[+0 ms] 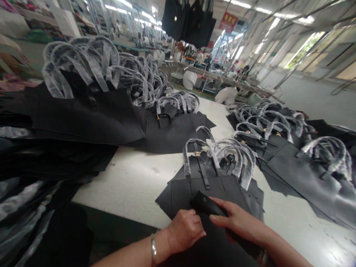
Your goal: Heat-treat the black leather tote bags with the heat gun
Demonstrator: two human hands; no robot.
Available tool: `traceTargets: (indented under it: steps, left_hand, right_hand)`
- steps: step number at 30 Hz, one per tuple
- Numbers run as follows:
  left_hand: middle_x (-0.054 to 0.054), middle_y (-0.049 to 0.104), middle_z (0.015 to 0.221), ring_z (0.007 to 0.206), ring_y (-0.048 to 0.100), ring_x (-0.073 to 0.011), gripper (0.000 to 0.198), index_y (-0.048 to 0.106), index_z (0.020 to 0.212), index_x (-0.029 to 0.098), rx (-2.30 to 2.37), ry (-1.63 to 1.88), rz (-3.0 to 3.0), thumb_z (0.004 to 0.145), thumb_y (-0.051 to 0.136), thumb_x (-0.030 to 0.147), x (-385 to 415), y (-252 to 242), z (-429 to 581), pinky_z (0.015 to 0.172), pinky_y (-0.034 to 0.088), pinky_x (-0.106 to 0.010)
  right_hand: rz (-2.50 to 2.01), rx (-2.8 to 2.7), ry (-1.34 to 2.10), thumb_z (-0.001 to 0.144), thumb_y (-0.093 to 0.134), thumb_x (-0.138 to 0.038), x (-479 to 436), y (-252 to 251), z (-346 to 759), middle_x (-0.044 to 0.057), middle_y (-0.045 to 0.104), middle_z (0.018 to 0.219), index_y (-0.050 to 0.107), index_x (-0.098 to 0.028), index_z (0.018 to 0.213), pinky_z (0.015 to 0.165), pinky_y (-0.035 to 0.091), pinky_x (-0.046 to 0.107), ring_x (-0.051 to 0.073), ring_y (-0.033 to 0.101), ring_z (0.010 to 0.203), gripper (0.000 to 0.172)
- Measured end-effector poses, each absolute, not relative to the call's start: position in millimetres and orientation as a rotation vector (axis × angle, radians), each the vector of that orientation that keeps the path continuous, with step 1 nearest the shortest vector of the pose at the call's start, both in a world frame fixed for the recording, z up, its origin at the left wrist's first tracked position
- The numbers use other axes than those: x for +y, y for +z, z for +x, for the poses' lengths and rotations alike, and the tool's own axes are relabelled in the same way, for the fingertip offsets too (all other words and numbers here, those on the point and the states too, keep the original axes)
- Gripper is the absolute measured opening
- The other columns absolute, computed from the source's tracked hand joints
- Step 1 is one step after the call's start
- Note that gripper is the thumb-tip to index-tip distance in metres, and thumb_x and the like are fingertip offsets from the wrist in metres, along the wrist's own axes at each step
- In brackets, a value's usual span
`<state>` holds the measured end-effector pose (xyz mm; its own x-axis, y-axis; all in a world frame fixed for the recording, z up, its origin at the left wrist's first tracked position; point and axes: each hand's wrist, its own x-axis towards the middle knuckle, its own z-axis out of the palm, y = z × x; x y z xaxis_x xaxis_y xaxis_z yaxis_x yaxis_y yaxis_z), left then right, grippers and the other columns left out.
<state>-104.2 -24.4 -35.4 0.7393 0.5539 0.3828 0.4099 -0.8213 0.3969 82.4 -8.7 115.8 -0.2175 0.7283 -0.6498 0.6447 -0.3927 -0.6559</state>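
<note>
A black handbag (191, 185) lies flat on top of a small stack on the white table (133, 181), its handles (211, 155) wrapped in clear plastic. My right hand (239, 220) holds a small black pouch-like object (204, 204) against the bag's front, fingers along it. My left hand (185, 230), a bracelet on its wrist, is curled shut right beside the pouch, pinching at the bag surface or the pouch's edge; what it grips is hidden.
Large piles of identical black bags with wrapped handles lie at the left (83, 111), centre back (172, 122) and right (292, 148). More black bags hang overhead (189, 18). Workbenches and people stand far behind.
</note>
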Motion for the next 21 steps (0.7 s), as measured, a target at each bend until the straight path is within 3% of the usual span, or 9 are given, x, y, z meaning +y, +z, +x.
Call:
traceTargets:
  steps: [8,12,15,18,21]
  left_hand:
    - [-0.002,0.061,0.069,0.067,0.055,-0.0156,0.021,0.057,0.067,0.017,0.782,0.840,2.661,0.086,0.059,0.025,-26.4,-30.5,-100.1,0.056,0.040,-0.025]
    - [0.000,0.057,0.063,0.061,0.051,-0.0157,0.028,0.052,0.062,0.018,0.824,0.825,2.558,0.086,0.059,0.031,-29.3,-22.9,-107.0,0.054,0.037,-0.027]
    - [-0.001,0.056,0.064,0.064,0.052,-0.0167,0.030,0.053,0.061,0.019,1.072,0.823,2.384,0.087,0.058,0.033,-15.5,-12.1,-114.8,0.059,0.040,-0.029]
    - [-0.006,0.060,0.094,0.090,0.056,-0.0228,0.013,0.059,0.091,0.019,1.475,0.847,2.230,0.085,0.061,0.031,16.3,-2.1,-118.2,0.082,0.045,-0.037]
    - [-0.010,0.054,0.113,0.107,0.051,-0.0284,0.050,0.050,0.117,0.017,1.795,0.732,2.115,0.078,0.070,0.040,51.6,2.7,-115.1,0.093,0.042,-0.043]
  right_hand:
    - [-1.748,-1.816,1.344,0.081,0.063,-0.030,18.9,106.2,46.6,-0.004,0.062,0.068,0.054,-0.026,0.131,0.042,0.043,0.020,0.011,0.055,0.043,0.051]
    - [-1.842,-1.558,1.139,0.083,0.062,-0.041,27.5,126.7,83.3,-0.005,0.058,0.062,0.043,-0.025,0.139,0.044,0.043,0.022,0.013,0.055,0.044,0.062]
    - [-1.979,-1.452,1.138,0.080,0.063,-0.049,12.4,134.1,131.5,-0.002,0.061,0.066,0.048,-0.022,0.135,0.044,0.043,0.023,0.014,0.055,0.046,0.063]
    - [-2.061,-1.286,1.255,0.078,0.062,-0.056,-17.0,114.2,168.3,-0.003,0.060,0.060,0.041,-0.020,0.140,0.040,0.040,0.025,0.015,0.053,0.042,0.075]
    - [-2.053,-1.207,1.318,0.079,0.057,-0.060,-41.7,78.2,179.9,-0.004,0.057,0.054,0.032,-0.018,0.145,0.040,0.041,0.026,0.018,0.055,0.042,0.081]
